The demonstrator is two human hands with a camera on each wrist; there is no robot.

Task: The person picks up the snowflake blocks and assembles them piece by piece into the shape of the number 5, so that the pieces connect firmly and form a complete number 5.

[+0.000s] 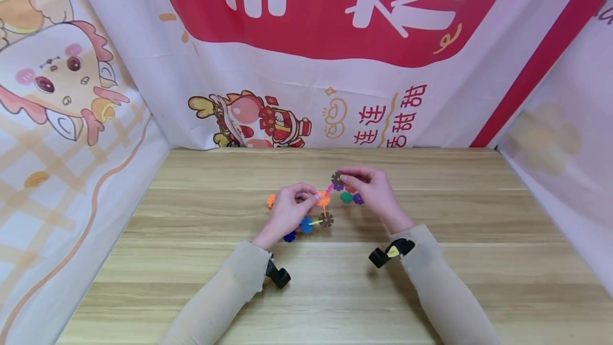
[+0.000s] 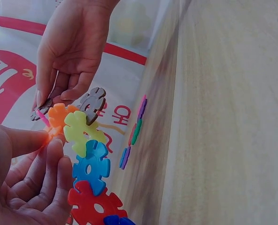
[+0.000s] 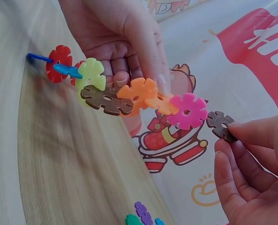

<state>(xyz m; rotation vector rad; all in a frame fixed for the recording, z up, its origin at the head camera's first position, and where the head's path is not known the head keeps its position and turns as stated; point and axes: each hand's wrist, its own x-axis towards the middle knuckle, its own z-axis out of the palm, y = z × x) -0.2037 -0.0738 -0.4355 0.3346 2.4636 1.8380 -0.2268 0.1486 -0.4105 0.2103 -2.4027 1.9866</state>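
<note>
We have a chain of notched, flower-shaped plastic discs (image 3: 101,97) raised in front of us, above the wood-grain counter (image 1: 311,286). Our left hand (image 1: 289,207) pinches an orange flower-shaped plastic disc (image 3: 161,104) near one end of it, probably because a grip so close to the tip steadies the neighbouring bright pink flower-shaped disc (image 3: 195,110). Our right hand (image 1: 375,193) grasps a dark brown notched plastic disc (image 3: 217,121) between thumb and fingers, by its rim; that hold seems chosen to leave the rim towards the pink one uncovered. The two rims meet or nearly meet; we cannot tell whether their slots are locked.

The rest of the chain runs back past our left hand through yellow-green (image 2: 78,129), light blue (image 2: 97,161) and red (image 2: 89,199) discs to a dark blue one (image 1: 289,236), unheld there, perhaps since the joints carry themselves. Beyond our hands, green (image 1: 346,197) and purple (image 1: 359,198) plastic discs lie on the counter, apparently set within easy reach of our right hand.
</note>
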